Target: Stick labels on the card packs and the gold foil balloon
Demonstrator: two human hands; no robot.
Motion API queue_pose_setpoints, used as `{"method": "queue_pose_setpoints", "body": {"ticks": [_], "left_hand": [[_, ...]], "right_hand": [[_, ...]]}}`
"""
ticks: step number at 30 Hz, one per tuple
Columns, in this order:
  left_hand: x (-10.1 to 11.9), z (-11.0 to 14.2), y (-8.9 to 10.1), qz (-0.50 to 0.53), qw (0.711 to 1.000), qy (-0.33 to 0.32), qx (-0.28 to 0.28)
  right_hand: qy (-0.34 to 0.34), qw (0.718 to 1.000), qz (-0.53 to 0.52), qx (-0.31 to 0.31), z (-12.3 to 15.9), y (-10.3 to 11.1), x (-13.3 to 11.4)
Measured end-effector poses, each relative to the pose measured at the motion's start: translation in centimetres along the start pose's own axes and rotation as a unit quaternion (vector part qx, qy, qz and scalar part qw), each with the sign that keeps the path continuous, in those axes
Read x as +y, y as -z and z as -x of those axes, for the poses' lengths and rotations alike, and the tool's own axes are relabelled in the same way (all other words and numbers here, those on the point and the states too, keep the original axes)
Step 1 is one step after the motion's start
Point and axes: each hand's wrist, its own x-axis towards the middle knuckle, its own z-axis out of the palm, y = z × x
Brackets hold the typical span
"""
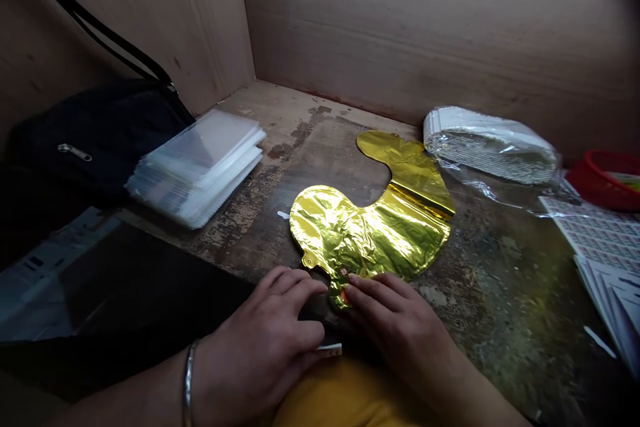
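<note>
A flat, crumpled gold foil balloon (370,233) lies on the worn wooden worktop (500,280), curved in a hook-like shape. Its lower end reaches between my hands. My right hand (395,320) rests with its fingertips on that end, beside a small orange-red spot (344,295) on the foil. My left hand (265,327), wearing a metal bangle (188,383), lies just left of the foil, its curved fingers apart and nearly touching it. A small white strip (329,349) shows beneath my left hand.
A stack of transparent plastic sleeves (197,167) sits left, by a black zippered bag (95,133). A wrapped white-and-silver bundle (490,145) lies at back right, near a red basket (605,180) and printed sheets (595,240). Wooden walls (425,27) enclose the back.
</note>
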Motion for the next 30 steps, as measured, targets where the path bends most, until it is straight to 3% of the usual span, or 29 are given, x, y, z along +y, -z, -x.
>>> {"method": "queue_pose_setpoints", "body": {"ticks": [3,7,9,11,14,17,19,21,26,30], "left_hand": [[0.1,-0.3,0.2,0.005,1.000,-0.011,0.000],[0.2,-0.7,0.2,0.003,1.000,-0.024,0.013],[0.2,-1.0,0.4,0.000,0.999,-0.026,0.022],[0.2,-1.3,0.5,-0.006,0.999,-0.037,0.021],[0.3,-1.7,0.3,-0.018,0.997,-0.071,0.004],[0.5,-2.1,-0.8,-0.044,0.994,-0.095,0.015],[0.5,-2.4,-1.6,-0.067,0.993,-0.092,0.029],[0.4,-2.9,-2.3,-0.092,0.991,-0.087,0.037],[0.2,-4.6,-2.0,-0.116,0.987,-0.113,-0.016],[0.0,-5.2,-1.8,-0.122,0.986,-0.115,-0.026]], "right_hand": [[-0.026,0.997,-0.057,0.053,0.1,-1.0,0.2],[-0.206,0.955,-0.204,0.067,-0.5,-1.0,0.8],[-0.299,0.909,-0.284,0.057,-1.0,-0.6,1.1],[-0.377,0.846,-0.374,0.050,-1.5,0.1,1.5],[-0.440,0.759,-0.476,0.054,-2.3,0.7,2.4],[-0.447,0.724,-0.524,0.042,-2.6,1.0,3.0],[-0.438,0.726,-0.528,0.038,-2.7,1.0,3.0],[-0.425,0.748,-0.507,0.052,-2.8,1.1,2.6],[-0.309,0.880,-0.350,0.090,-2.5,1.0,1.5],[-0.184,0.963,-0.189,0.050,-1.4,0.6,2.3]]}}
